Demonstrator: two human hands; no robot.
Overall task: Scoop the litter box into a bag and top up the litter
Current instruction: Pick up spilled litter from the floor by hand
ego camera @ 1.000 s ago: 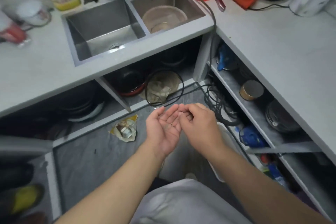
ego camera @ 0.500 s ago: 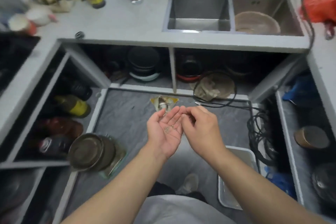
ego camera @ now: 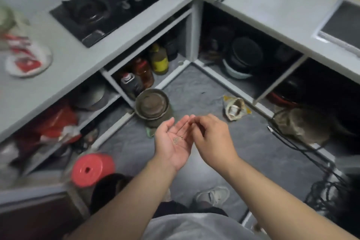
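Note:
My left hand (ego camera: 174,139) is held palm up in front of me, fingers straight, with a few small grains of litter (ego camera: 177,138) lying in the palm. My right hand (ego camera: 211,136) is right beside it, back up, its fingertips bunched together over the left fingertips. Whether it pinches a grain I cannot tell. No litter box, scoop or bag shows in this view.
A grey floor (ego camera: 253,142) lies between open counter shelves. On it stand a round metal pot (ego camera: 153,106), a red lid on a container (ego camera: 91,169) and a crumpled wrapper (ego camera: 235,108). Black cables (ego camera: 303,150) trail at the right. The hob (ego camera: 116,4) is upper left.
My view has swung left from the sink corner to the hob corner. Both hands kept their pose together, left palm up with grains, right fingertips over it.

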